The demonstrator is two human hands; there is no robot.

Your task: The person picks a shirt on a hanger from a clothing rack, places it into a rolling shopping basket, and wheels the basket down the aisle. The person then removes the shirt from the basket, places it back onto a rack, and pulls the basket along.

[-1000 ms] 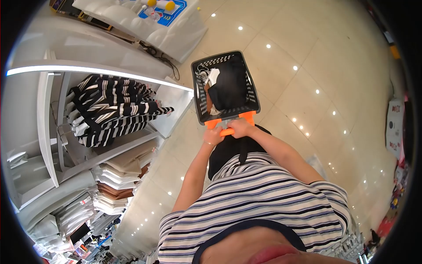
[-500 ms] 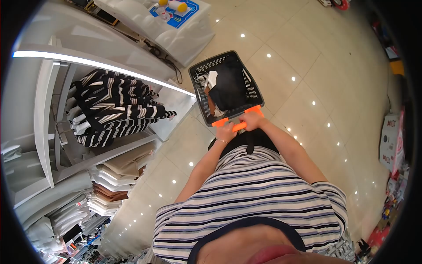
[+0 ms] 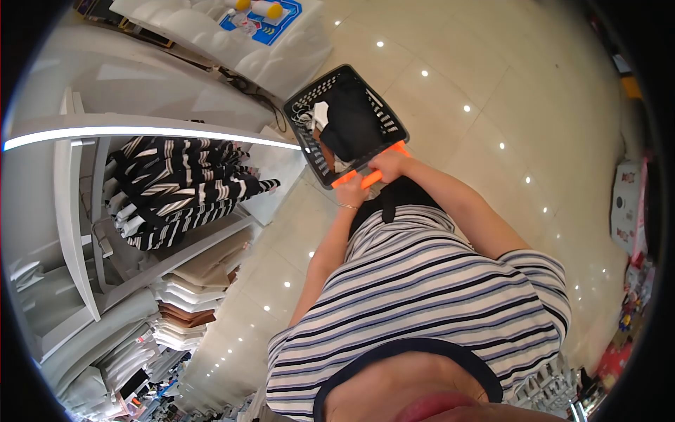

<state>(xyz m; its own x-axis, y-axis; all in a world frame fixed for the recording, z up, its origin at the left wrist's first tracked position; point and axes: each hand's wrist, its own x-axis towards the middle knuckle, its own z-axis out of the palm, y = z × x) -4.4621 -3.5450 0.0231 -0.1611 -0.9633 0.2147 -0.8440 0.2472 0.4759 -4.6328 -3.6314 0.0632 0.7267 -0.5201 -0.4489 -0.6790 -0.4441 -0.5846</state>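
Observation:
In front of my body is a black plastic shopping basket (image 3: 395, 133) with an orange handle (image 3: 372, 178). My left hand (image 3: 351, 190) is wrapped round the handle's left part, a thin bracelet at its wrist. Close beside it, my right hand (image 3: 389, 166) grips the same handle further right. Inside the basket lies a dark folded cloth item (image 3: 354, 121), with a white piece (image 3: 321, 114) and something brown (image 3: 326, 146) along its left side. Pale cords or wires are bunched in the far left corner. What lies under the dark item is hidden.
Black-and-white striped garments (image 3: 186, 179) hang in a lit white shelf unit (image 3: 83, 232) on the left. Folded or hung beige and white clothes (image 3: 190, 299) are below. A white display stand (image 3: 281, 60) stands ahead left. Shiny tiled floor (image 3: 485, 77) extends right, with boxes (image 3: 626, 207) at its edge.
The basket and both hands have shifted slightly left and up in view, and the basket is turned a little. Both hands keep their hold on the handle.

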